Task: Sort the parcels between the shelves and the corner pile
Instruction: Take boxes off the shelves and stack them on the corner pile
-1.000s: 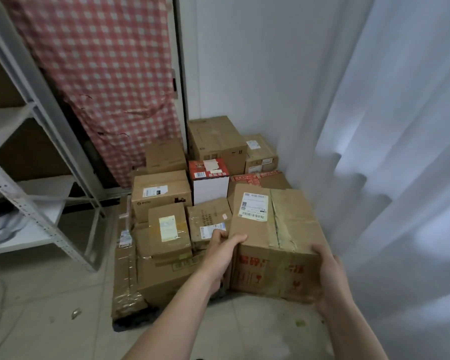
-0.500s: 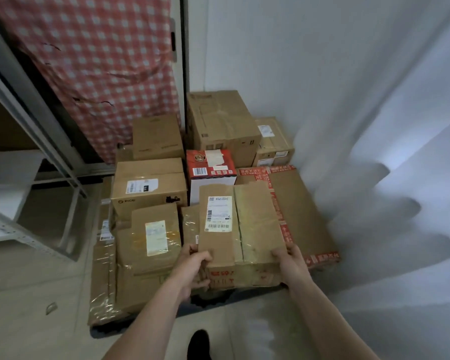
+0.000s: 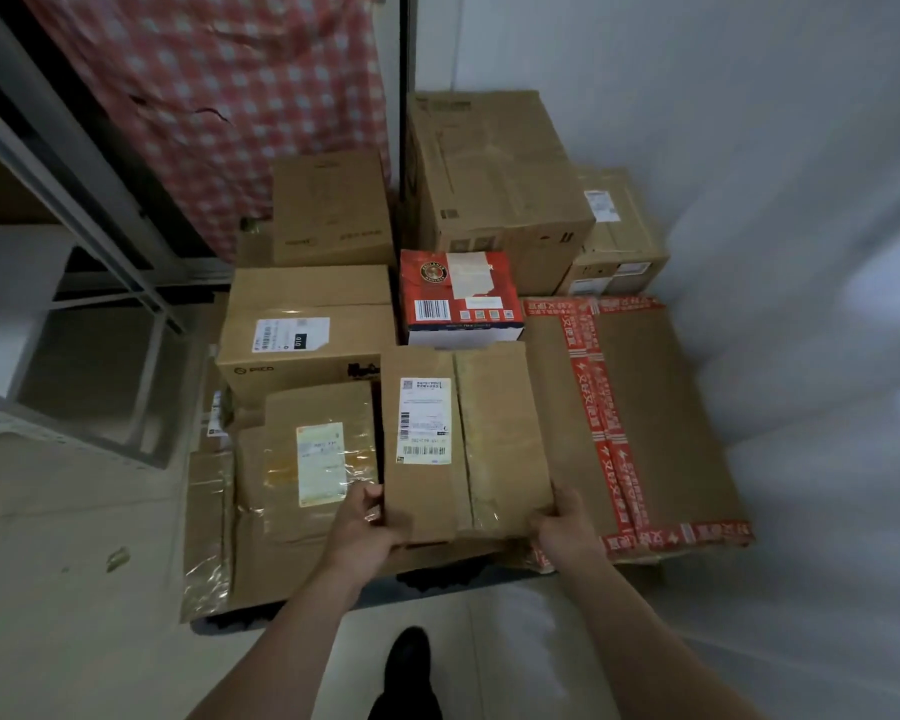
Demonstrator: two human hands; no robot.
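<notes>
A brown cardboard parcel point(image 3: 494, 439) with a white shipping label lies flat on top of the corner pile, in the middle of the view. My left hand point(image 3: 362, 532) grips its near left corner, thumb on top. My right hand point(image 3: 565, 527) grips its near right corner. Around it lie a small taped parcel with a yellowish label point(image 3: 318, 459), a large brown box with a white label point(image 3: 307, 330), a red and white box point(image 3: 458, 298) and a wide flat box with red tape point(image 3: 655, 418).
Taller brown boxes point(image 3: 494, 174) stand against the back wall. A grey metal shelf frame point(image 3: 100, 220) stands at the left, with a red checked cloth point(image 3: 230, 96) behind it. White curtain hangs at the right. My dark shoe point(image 3: 409, 662) is on the tiled floor below the pile.
The parcel in both hands has moved left, off the red-taped flat box and onto the middle of the pile. The camera has moved closer and looks more steeply down.
</notes>
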